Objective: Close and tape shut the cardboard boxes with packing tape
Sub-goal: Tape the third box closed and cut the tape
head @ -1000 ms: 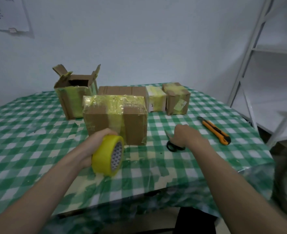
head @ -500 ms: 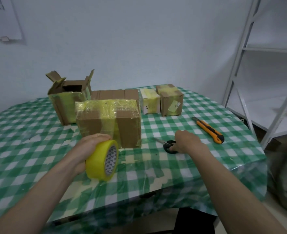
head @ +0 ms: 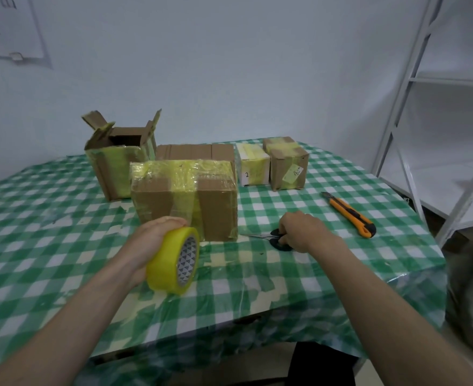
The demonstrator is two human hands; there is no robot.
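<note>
A single head-worn wide-angle view looks forward and down over the bench (head: 341,274) from its near edge, close above both forearms, facing the far wall (head: 229,65).

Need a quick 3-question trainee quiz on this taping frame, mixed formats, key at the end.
1. True or false: the left hand holds the yellow tape roll.
2. What does the right hand grip? A) orange utility knife B) black-handled scissors C) box flap
3. Fill in: the box with flaps up stands at the back ____ of the checked tablecloth.

Key: 1 true; 2 B; 3 left.
</note>
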